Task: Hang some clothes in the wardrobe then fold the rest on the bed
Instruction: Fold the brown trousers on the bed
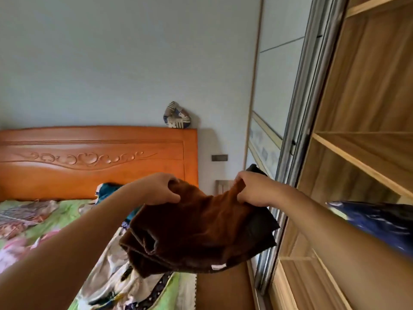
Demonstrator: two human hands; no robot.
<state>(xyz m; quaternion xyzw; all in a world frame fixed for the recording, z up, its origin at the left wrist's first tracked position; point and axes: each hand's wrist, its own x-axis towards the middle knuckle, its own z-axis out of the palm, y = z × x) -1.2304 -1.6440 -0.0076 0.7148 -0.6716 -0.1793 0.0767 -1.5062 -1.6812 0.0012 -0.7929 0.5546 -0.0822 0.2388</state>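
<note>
A brown velvety garment point(192, 233) with a dark lining hangs in the air between the bed and the wardrobe. My left hand point(156, 189) grips its top edge on the left side. My right hand point(252, 189) pinches the top edge on the right. The cloth sags and bunches below both hands. The bed point(33, 220) with a green flowered cover lies at the left. Several loose clothes point(116, 276), pale and patterned, lie on the bed under the garment. The open wooden wardrobe point(362, 139) stands at the right, its shelves bare.
An orange carved headboard point(96, 159) stands against the pale wall, with a patchwork cloth thing point(176, 116) on top. The sliding door's metal frame point(301, 121) runs beside the wardrobe. A dark blue cloth point(377, 220) lies on a shelf at right. A teal cloth point(109, 191) lies near the headboard.
</note>
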